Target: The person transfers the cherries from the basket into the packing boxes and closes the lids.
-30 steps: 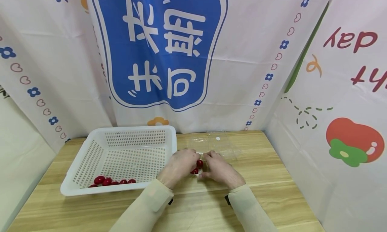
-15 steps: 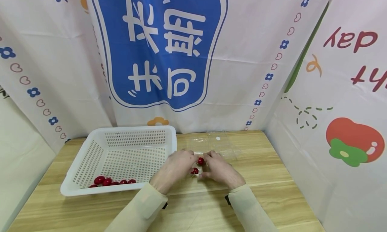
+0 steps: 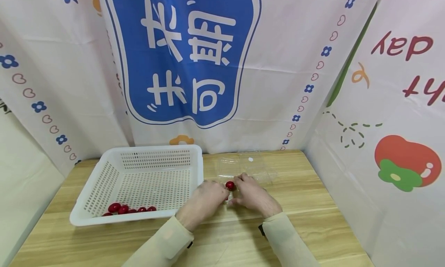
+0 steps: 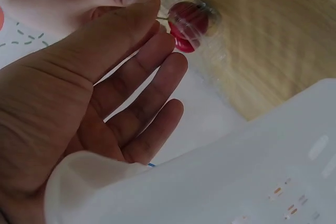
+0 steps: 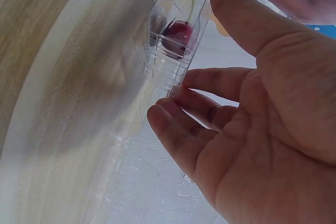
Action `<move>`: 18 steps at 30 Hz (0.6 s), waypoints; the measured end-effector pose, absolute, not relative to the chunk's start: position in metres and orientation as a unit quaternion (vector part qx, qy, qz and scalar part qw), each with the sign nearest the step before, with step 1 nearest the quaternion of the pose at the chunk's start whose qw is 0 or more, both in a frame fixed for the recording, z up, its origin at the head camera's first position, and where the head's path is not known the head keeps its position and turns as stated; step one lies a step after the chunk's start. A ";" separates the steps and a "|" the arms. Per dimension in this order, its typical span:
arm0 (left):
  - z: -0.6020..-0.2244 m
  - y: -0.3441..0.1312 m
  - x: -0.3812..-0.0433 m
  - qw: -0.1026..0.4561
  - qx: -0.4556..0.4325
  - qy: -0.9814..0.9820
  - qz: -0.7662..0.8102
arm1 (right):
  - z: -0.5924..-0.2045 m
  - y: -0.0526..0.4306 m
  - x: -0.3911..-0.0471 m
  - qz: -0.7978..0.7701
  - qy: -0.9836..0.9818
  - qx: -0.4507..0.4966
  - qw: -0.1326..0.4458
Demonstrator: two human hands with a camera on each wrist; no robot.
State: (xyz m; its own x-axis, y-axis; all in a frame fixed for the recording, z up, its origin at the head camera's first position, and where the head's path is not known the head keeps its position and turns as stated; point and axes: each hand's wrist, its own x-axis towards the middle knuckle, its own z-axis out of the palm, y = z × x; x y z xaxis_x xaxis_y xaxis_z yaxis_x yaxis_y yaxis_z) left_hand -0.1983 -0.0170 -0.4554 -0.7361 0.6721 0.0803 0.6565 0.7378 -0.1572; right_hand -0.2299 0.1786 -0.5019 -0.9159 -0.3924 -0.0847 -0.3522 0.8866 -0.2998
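Red cherries sit in a clear plastic box [image 5: 184, 72], pressed near its wall. One cherry [image 3: 230, 186] shows between my hands in the head view. My left hand [image 3: 205, 200] reaches over the box's near left side, covering much of the fruit there. In the left wrist view its thumb and forefinger pinch at the thin stem of a cherry [image 4: 186, 22], while the other fingers stay loosely bent. My right hand [image 3: 253, 193] grips the box's right side, thumb at the near end and fingers towards the back. A stemmed cherry [image 5: 178, 38] shows through the plastic.
On the left of the wooden table [image 3: 306, 220] stands a white perforated basket [image 3: 199, 162], with several cherries [image 3: 114, 207] along its near wall. The box's clear lid [image 3: 259, 166] lies spread behind my right hand. Printed cloth [image 3: 271, 85] hangs close at the back and sides.
My left hand has drawn back from the box's far part and come down over its near part, hiding the cherry there. My right hand has stayed in place.
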 end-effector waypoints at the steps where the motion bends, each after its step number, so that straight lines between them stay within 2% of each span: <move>1: -0.457 -0.016 -0.198 0.069 -0.356 -0.929 0.067 | -0.502 0.179 -0.230 -0.140 0.969 -0.193 0.071; 10: -0.459 -0.011 -0.206 0.065 -0.342 -0.933 0.090 | -0.501 0.179 -0.229 -0.141 0.969 -0.191 0.073; 18: -0.452 -0.008 -0.217 0.068 -0.290 -0.951 0.082 | -0.500 0.179 -0.228 -0.144 0.968 -0.190 0.076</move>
